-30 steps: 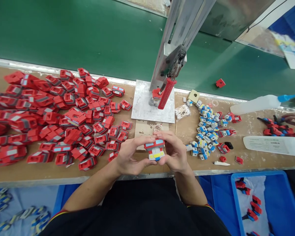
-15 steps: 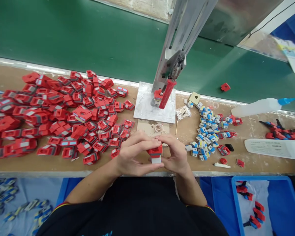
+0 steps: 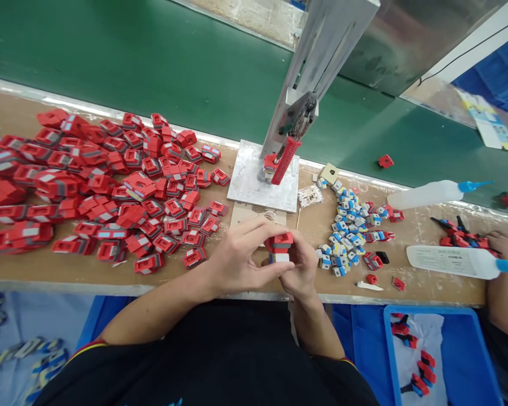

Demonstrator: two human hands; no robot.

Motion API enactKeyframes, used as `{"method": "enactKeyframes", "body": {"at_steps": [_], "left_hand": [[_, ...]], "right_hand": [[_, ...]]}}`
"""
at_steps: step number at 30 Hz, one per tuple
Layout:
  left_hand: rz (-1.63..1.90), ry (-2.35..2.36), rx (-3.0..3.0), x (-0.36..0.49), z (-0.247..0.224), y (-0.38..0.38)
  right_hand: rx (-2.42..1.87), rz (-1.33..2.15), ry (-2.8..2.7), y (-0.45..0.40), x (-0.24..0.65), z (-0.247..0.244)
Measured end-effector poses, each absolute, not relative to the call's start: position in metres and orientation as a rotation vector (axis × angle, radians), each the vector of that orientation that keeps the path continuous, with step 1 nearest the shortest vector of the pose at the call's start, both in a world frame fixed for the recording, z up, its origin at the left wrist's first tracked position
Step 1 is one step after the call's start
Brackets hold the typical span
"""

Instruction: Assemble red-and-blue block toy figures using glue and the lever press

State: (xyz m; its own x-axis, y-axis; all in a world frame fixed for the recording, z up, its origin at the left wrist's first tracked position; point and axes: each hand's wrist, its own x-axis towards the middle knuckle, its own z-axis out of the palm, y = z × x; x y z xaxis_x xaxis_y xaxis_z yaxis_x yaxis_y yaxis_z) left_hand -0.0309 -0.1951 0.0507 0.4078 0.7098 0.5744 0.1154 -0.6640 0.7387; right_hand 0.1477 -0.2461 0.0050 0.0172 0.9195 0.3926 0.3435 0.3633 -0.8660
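Note:
In front of my chest, both hands close around a red-and-white plastic part [image 3: 280,242], with a red and grey top over a white block. My left hand [image 3: 237,256] grips it from the left, fingers arched over it and thumb along the lower front. Curled round its other side is my right hand [image 3: 302,265], whose fingers are partly hidden. Left of them lies a big heap of red and grey plastic parts [image 3: 131,189]. A pile of small white-and-blue blocks [image 3: 347,225] lies to the right. Beyond my hands, a toggle clamp with a red handle [image 3: 286,162] stands over a metal plate [image 3: 241,189].
Two white squeeze bottles [image 3: 425,194] with blue nozzles lie at right, near a co-worker's arm [image 3: 506,299]. A small knife [image 3: 369,286] rests by the front edge. Below is a blue tray [image 3: 465,332] with red-and-black pieces. A green belt [image 3: 152,67] runs behind.
My hands and the plastic part have shifted slightly right, and the part has turned a little. The view has swung a little, showing more of the co-worker's arm.

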Motion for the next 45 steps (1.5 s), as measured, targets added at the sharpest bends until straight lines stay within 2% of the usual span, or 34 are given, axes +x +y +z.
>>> {"method": "enactKeyframes", "body": {"at_steps": [5,8,13,17,22,27,33,40,43,45], "left_hand": [[1.09,0.797,2.046,-0.034,0.044,-0.194],[1.068,0.814,1.943,-0.039,0.035,-0.187],[1.31,0.849,1.586,-0.056,0.02,-0.132],[1.468,0.866,1.418,-0.048,0.008,-0.064],[1.266,0.692,1.362,-0.021,-0.004,-0.024],[1.098,0.547,1.239,-0.019,-0.013,-0.019],[1.104,0.526,1.217,-0.018,-0.022,-0.012],[1.075,0.524,1.316,-0.025,-0.032,-0.01],[1.079,0.532,1.316,-0.026,-0.033,-0.009],[1.084,0.54,1.306,-0.025,-0.033,-0.009]], "right_hand": [[-1.245,0.332,-1.711,-0.233,0.158,0.017],[-1.231,0.284,-1.809,-0.221,0.161,0.025],[-1.194,0.323,-1.89,-0.195,0.178,0.034],[-1.225,0.533,-1.91,-0.164,0.187,0.032],[-1.126,0.904,-1.873,-0.127,0.18,0.024],[-1.003,0.966,-1.783,-0.135,0.179,0.037],[-0.862,0.823,-1.773,-0.154,0.178,0.106],[-0.582,0.727,-1.673,-0.078,0.172,0.189],[-0.576,0.506,-1.561,-0.056,0.176,0.183],[-0.59,0.244,-1.531,-0.056,0.184,0.154]]}}
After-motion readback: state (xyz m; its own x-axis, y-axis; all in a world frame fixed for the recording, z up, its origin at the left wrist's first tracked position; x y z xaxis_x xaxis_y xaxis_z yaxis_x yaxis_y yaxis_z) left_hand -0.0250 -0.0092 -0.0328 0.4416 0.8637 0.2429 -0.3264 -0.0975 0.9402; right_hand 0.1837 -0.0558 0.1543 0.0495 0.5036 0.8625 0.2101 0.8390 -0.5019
